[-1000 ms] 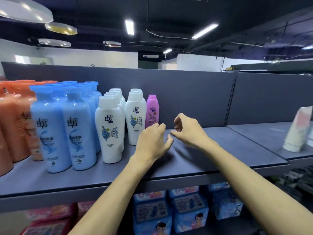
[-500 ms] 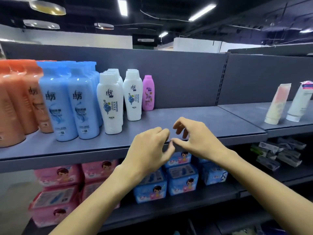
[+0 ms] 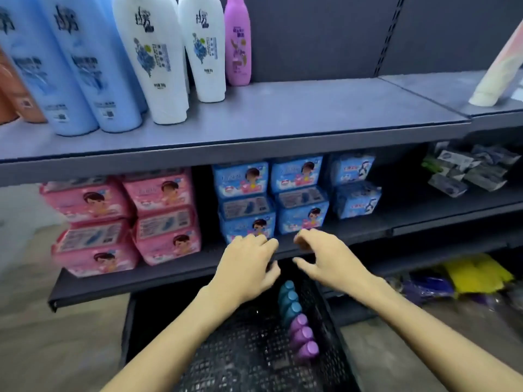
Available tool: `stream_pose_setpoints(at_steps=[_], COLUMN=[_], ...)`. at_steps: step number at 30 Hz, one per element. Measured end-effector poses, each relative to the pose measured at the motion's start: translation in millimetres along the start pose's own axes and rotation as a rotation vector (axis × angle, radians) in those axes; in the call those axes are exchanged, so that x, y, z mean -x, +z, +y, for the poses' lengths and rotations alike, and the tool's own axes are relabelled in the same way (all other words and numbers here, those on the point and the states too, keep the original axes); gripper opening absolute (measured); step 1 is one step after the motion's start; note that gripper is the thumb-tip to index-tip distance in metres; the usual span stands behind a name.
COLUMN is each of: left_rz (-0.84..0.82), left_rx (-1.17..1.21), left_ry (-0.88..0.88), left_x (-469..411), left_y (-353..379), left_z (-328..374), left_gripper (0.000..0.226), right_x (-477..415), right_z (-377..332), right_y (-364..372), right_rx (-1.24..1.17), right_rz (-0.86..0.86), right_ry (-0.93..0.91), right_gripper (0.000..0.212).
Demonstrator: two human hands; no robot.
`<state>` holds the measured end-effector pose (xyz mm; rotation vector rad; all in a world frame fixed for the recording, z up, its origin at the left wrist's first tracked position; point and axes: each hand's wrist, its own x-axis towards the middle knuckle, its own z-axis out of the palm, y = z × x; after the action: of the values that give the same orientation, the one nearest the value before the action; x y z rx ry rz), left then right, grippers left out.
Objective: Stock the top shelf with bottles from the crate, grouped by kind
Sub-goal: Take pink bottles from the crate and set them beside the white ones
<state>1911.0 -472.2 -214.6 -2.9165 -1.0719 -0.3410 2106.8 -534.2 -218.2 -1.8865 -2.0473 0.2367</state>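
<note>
Both hands hover, holding nothing, over the black crate under the shelves.

The left hand (image 3: 246,267) and right hand (image 3: 325,258) are side by side, fingers loosely curled and relaxed, above the far end of the crate (image 3: 226,349). Along the crate's right side runs a row of bottles: teal-capped bottles (image 3: 290,301) farther, purple-capped bottles (image 3: 304,335) nearer. On the left part of the top shelf (image 3: 311,114) stand, from left to right, orange bottles (image 3: 17,91), blue bottles (image 3: 85,80), white bottles (image 3: 152,60) and one pink bottle (image 3: 237,43) at the back.
</note>
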Motion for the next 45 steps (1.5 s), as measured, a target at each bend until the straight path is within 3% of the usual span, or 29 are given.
stream_pose_setpoints(at_steps=[9, 15, 20, 26, 32, 45], left_rz=[-0.268, -0.35, -0.372, -0.396, -0.471, -0.574], left_rx=[0.026, 0.079, 0.102, 0.148, 0.145, 0.124], left_ry=[-0.038, -0.088, -0.125, -0.178, -0.196, -0.216], left_x=[47, 74, 87, 94, 109, 136], left_y=[90, 128, 149, 168, 186, 209], left_z=[2, 11, 20, 31, 37, 39], left_gripper=[0.028, 0.021, 0.02, 0.018, 0.022, 0.033], right_x=[54, 78, 93, 97, 92, 103], right_z=[44, 47, 46, 55, 60, 62], right_y=[119, 176, 217, 239, 248, 265], right_rx=[0.039, 0.022, 0.26, 0.448, 0.473, 0.387], right_rz=[-0.38, -0.654, -0.796, -0.719, -0.695, -0.849], right_ry=[0.277, 0.376, 0.305, 0.205, 0.235, 0.25], right_gripper=[0.034, 0.034, 0.053, 0.043, 0.035, 0.034])
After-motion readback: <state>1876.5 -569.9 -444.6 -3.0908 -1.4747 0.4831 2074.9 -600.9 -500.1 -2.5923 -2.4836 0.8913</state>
